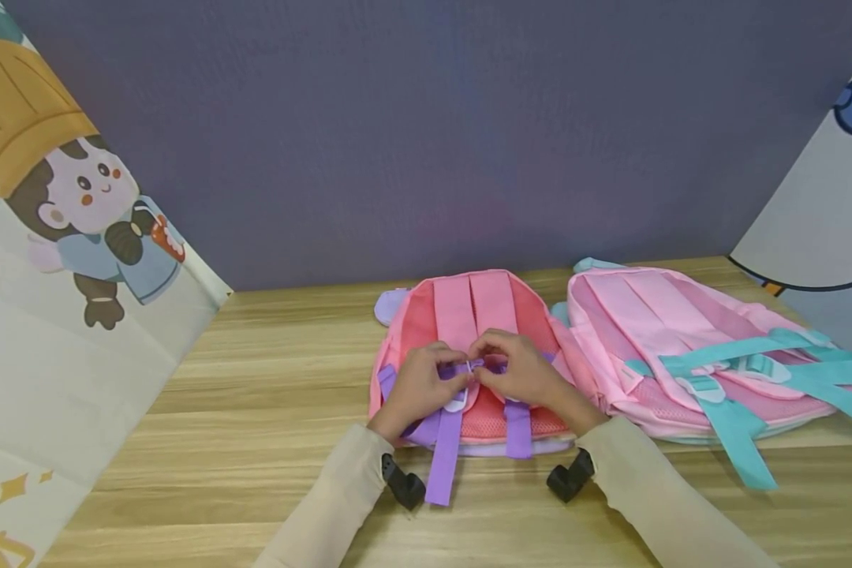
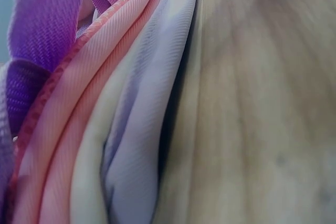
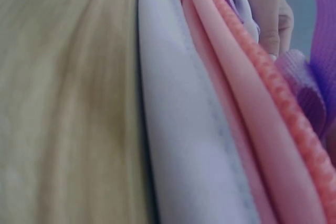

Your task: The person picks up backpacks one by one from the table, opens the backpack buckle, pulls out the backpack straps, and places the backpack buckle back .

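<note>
A coral-pink backpack (image 1: 420, 309) lies on the table with its shoulder straps (image 1: 454, 296) facing up. Over its middle, my left hand (image 1: 424, 383) and right hand (image 1: 517, 369) meet, each pinching with thumb and fingers at a small white buckle (image 1: 470, 366) on purple webbing. The fingertips cover much of this piece, so its exact form is hard to make out. Purple webbing straps (image 1: 443, 465) hang from the lower part of the bag toward the front. In the right wrist view, part of a hand (image 3: 265, 9) shows beyond the bag's edge.
A light pink backpack (image 1: 653, 315) with turquoise straps (image 1: 741, 450) lies against the right side of the coral one. Both bags are on a wood-grain table (image 1: 255, 394). A dark wall panel (image 1: 426, 142) rises behind; printed cloths (image 1: 35, 379) flank the sides.
</note>
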Tool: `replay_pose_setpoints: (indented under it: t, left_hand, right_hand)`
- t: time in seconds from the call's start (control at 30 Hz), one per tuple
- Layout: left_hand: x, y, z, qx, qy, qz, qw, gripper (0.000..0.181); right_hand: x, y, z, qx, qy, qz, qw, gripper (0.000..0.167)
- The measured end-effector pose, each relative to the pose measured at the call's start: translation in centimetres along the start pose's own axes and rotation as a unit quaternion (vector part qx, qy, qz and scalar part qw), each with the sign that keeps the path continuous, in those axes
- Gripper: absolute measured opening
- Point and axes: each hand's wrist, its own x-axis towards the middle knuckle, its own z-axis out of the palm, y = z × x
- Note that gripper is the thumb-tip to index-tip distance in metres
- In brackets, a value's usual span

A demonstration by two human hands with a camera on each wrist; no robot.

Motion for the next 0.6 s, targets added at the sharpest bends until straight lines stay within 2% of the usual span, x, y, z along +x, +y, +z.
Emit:
replay_pose_setpoints:
  t: [0.37,0.6]
  left_hand:
    - [0.09,-0.07,0.04,0.016,-0.003,0.022,0.9996,0.022]
    - [0.11,0.00,0.03,0.022,-0.003,0.036,0.9991,0.025]
  right_hand:
    - [-0.07,-0.08,0.19,-0.052,0.040,-0.016,0.9977,0.016]
    - [-0.08,-0.04,0.42,-0.055,0.058,-0.014,0.9967,0.017]
